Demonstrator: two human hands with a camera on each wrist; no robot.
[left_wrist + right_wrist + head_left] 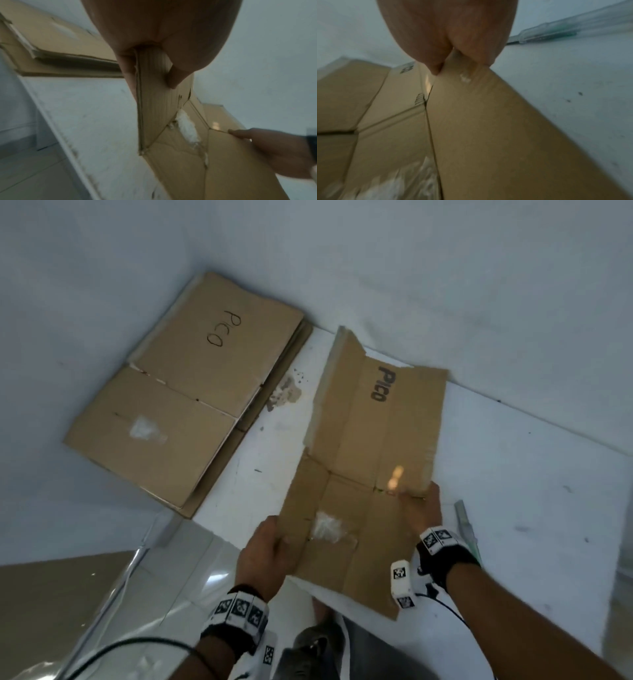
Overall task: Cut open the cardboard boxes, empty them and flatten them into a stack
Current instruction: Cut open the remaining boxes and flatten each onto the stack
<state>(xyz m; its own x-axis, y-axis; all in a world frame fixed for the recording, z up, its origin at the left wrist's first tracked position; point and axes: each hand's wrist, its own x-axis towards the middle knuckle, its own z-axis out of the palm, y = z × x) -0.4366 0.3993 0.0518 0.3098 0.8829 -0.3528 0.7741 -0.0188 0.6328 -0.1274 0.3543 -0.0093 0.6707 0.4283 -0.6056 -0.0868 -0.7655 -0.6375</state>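
While gripped at both edges by left hand (265, 549) and right hand (423, 508): flattened box (363, 460).

Head view: taken from above, aimed down and forward at the white table (513, 474). Flattened box (370, 460) is centred, stack of flattened boxes (178, 392) sits at 10 o'clock. Left wrist view: very close along the left hand (163, 33), same box and stack shared. Right wrist view: equally close, box shared, box cutter (556, 33) seen at 2 o'clock.

Right hand (422, 506) fingers under cardboard (359, 474)
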